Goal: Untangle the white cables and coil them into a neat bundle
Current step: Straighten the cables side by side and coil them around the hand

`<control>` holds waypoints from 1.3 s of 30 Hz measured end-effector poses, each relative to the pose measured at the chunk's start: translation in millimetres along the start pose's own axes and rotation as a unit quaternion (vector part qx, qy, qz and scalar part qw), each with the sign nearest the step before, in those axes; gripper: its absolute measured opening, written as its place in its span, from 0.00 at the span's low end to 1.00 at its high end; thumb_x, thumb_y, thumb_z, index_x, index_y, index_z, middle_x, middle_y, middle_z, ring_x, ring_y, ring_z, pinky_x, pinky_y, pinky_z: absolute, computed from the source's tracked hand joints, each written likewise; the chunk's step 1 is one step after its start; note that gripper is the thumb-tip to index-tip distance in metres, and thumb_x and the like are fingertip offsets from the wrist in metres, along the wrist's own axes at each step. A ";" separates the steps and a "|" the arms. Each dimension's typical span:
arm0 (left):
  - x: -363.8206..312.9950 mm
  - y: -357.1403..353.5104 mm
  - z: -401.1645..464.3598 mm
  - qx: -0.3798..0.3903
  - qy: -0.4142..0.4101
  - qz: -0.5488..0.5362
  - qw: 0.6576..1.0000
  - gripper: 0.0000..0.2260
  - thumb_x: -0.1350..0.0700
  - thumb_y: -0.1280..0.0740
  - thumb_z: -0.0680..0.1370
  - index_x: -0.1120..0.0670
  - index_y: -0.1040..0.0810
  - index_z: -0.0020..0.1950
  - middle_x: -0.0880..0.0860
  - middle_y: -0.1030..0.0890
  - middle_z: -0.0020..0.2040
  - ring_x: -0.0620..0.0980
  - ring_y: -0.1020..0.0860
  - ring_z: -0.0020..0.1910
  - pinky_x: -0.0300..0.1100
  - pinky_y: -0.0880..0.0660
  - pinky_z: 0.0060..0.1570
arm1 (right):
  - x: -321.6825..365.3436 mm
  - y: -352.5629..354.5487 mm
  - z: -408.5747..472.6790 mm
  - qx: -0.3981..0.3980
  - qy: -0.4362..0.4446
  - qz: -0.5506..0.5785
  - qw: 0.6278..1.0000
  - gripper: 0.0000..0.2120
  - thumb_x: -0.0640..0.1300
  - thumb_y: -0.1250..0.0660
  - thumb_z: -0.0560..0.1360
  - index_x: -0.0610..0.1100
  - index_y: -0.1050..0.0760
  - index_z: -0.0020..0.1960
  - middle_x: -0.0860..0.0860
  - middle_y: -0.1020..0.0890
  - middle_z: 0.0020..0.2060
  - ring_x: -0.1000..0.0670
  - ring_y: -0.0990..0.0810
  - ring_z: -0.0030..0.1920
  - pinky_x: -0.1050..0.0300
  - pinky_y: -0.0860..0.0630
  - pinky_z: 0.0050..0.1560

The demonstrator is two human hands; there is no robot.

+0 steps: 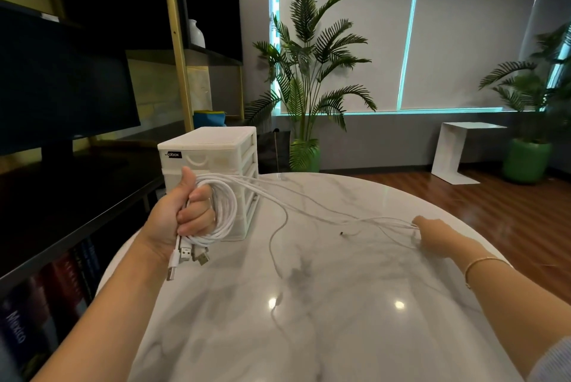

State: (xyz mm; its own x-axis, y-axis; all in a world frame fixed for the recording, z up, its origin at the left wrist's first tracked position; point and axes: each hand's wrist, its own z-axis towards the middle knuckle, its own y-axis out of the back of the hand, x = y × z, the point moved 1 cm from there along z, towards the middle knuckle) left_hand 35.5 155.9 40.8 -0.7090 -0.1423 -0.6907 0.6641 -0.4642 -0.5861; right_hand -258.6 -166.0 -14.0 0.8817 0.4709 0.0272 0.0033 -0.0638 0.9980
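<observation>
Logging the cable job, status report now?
Left hand grips coil, USB plugs dangling. Right hand pinches loose strands stretched over table. Drawer box behind coil.

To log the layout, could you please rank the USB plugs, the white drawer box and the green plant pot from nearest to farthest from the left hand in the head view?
1. USB plugs: dangling just below the left hand.
2. White drawer box: right behind it on the table.
3. Green plant pot: on the floor beyond the table.

Motion blur is smearing the white cables (324,211) near the right hand (432,235), so its grip is perhaps a pinch. The left hand (182,211) is hiding part of the coil (221,211). The worktop (309,335) is running off the bottom edge.
</observation>
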 end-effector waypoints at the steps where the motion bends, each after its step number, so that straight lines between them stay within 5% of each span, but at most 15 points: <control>1: 2.2 1.3 1.5 -0.004 0.001 0.001 1.000 0.26 0.44 0.53 0.83 0.65 0.27 0.49 0.57 0.31 0.32 0.53 0.33 0.31 0.44 0.30 0.38 | 5.4 5.7 -5.2 0.037 -0.005 -0.010 0.999 0.24 0.36 0.40 0.77 0.41 0.41 0.72 0.41 0.28 0.62 0.44 0.26 0.54 0.53 0.24 0.52; 4: 9.2 2.5 0.0 -0.141 -0.029 0.156 0.977 0.20 0.41 0.35 0.75 0.57 0.25 0.34 0.49 0.28 0.22 0.44 0.32 0.19 0.34 0.31 0.24 | 41.5 36.8 -30.0 0.092 -0.035 -0.174 0.980 0.38 0.45 0.29 0.72 0.41 0.46 0.75 0.40 0.33 0.69 0.40 0.31 0.66 0.49 0.29 0.64; 6: 13.7 -2.1 -0.2 -0.218 -0.041 0.223 0.949 0.21 0.38 0.26 0.64 0.53 0.28 0.28 0.45 0.33 0.18 0.40 0.35 0.15 0.30 0.37 0.18 | 76.6 66.8 -56.7 0.038 -0.014 -0.193 0.980 0.39 0.49 0.28 0.72 0.42 0.44 0.75 0.38 0.36 0.70 0.38 0.33 0.69 0.48 0.30 0.64; 9: 18.7 -6.4 8.7 -0.231 -0.032 0.220 0.947 0.23 0.37 0.24 0.61 0.53 0.30 0.27 0.45 0.34 0.17 0.40 0.36 0.14 0.29 0.37 0.18 | 130.9 98.0 -92.5 -0.108 0.160 -0.026 0.981 0.42 0.51 0.29 0.71 0.46 0.50 0.76 0.43 0.36 0.71 0.41 0.32 0.67 0.48 0.31 0.63; 12: 25.0 -8.6 15.1 -0.171 -0.008 0.185 0.968 0.20 0.38 0.29 0.69 0.53 0.27 0.29 0.45 0.30 0.19 0.40 0.31 0.16 0.31 0.34 0.19 | 187.7 96.2 -121.0 -0.064 0.368 0.134 0.918 0.44 0.47 0.29 0.72 0.47 0.52 0.77 0.49 0.42 0.75 0.47 0.41 0.74 0.53 0.42 0.72; 14: 30.0 -7.5 17.2 -0.115 -0.003 0.132 0.985 0.20 0.40 0.36 0.75 0.54 0.26 0.32 0.47 0.25 0.22 0.42 0.27 0.20 0.33 0.29 0.22 | 210.5 83.1 -118.0 -0.025 0.410 0.211 0.887 0.31 0.44 0.32 0.75 0.45 0.40 0.74 0.48 0.30 0.68 0.48 0.30 0.67 0.53 0.34 0.69; 16: 33.0 -7.5 18.7 -0.086 -0.002 0.068 0.994 0.23 0.41 0.42 0.78 0.59 0.25 0.36 0.52 0.22 0.26 0.47 0.22 0.25 0.37 0.25 0.28 | 216.7 72.7 -112.5 0.023 0.421 0.335 0.843 0.11 0.42 0.38 0.78 0.42 0.25 0.60 0.49 0.20 0.46 0.50 0.22 0.44 0.53 0.23 0.51; 19: 40.5 -14.5 19.5 -0.162 -0.030 0.027 0.986 0.28 0.37 0.44 0.76 0.59 0.25 0.32 0.55 0.22 0.25 0.51 0.22 0.27 0.40 0.22 0.32 | 214.5 60.6 -108.7 0.053 0.381 0.457 0.802 0.12 0.46 0.43 0.81 0.47 0.26 0.42 0.50 0.29 0.31 0.55 0.33 0.27 0.61 0.29 0.28; 21: 48.0 -19.3 17.8 -0.271 -0.083 0.066 0.957 0.27 0.34 0.42 0.71 0.55 0.30 0.23 0.51 0.28 0.20 0.47 0.24 0.21 0.36 0.23 0.26 | 216.2 52.3 -108.6 0.012 0.359 0.426 0.830 0.14 0.50 0.45 0.81 0.48 0.29 0.39 0.52 0.31 0.31 0.54 0.34 0.29 0.62 0.35 0.28; 23: 50.7 -18.8 19.0 -0.276 -0.103 0.042 0.955 0.26 0.34 0.36 0.67 0.54 0.32 0.21 0.50 0.30 0.18 0.45 0.26 0.19 0.33 0.26 0.23 | 219.0 44.4 -105.4 -0.054 0.362 0.320 0.874 0.15 0.50 0.48 0.82 0.46 0.33 0.41 0.52 0.29 0.33 0.50 0.31 0.36 0.57 0.37 0.36; 28: 48.0 -13.1 30.3 -0.119 -0.152 0.006 0.981 0.22 0.45 0.33 0.75 0.66 0.21 0.50 0.56 0.19 0.29 0.50 0.19 0.29 0.38 0.25 0.32 | 213.9 26.2 -103.2 -0.058 0.359 0.237 0.901 0.12 0.52 0.51 0.82 0.44 0.38 0.48 0.48 0.28 0.37 0.46 0.30 0.39 0.53 0.36 0.40; 31: 48.9 -13.1 30.8 -0.229 -0.186 0.052 0.954 0.36 0.46 0.19 0.55 0.65 0.22 0.56 0.46 0.27 0.21 0.41 0.30 0.17 0.28 0.32 0.21 | 210.9 20.6 -109.8 -0.079 0.366 0.183 0.909 0.15 0.53 0.54 0.82 0.42 0.37 0.55 0.48 0.28 0.36 0.45 0.30 0.36 0.51 0.33 0.39; 34: 49.4 -12.7 29.8 -0.289 -0.216 0.067 0.930 0.53 0.47 0.17 0.48 0.66 0.32 0.67 0.46 0.20 0.29 0.40 0.31 0.17 0.26 0.31 0.22 | 207.9 15.0 -113.6 -0.100 0.363 0.109 0.920 0.14 0.51 0.54 0.83 0.42 0.37 0.57 0.50 0.31 0.32 0.46 0.32 0.33 0.52 0.37 0.34; 36: 49.5 -10.3 28.2 -0.308 -0.220 0.038 0.925 0.54 0.49 0.16 0.48 0.63 0.33 0.69 0.48 0.17 0.38 0.41 0.30 0.19 0.28 0.28 0.25 | 205.3 12.4 -118.4 -0.111 0.369 0.063 0.920 0.13 0.49 0.54 0.83 0.42 0.36 0.57 0.52 0.33 0.30 0.47 0.34 0.31 0.53 0.39 0.32; 39: 49.6 -9.8 27.3 -0.327 -0.196 0.065 0.922 0.41 0.50 0.17 0.50 0.59 0.23 0.62 0.49 0.19 0.33 0.41 0.30 0.20 0.29 0.26 0.28 | 200.5 13.3 -130.0 -0.118 0.384 0.007 0.916 0.11 0.48 0.53 0.83 0.43 0.36 0.54 0.52 0.33 0.30 0.50 0.35 0.29 0.56 0.41 0.29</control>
State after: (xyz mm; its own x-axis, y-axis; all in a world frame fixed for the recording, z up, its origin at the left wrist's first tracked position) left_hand -12.7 129.5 23.8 -0.5588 -0.5249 -0.6421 0.6601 0.1871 -0.7275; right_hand -143.1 42.0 12.2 0.2889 0.9572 -0.0171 -0.1887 0.0745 0.9792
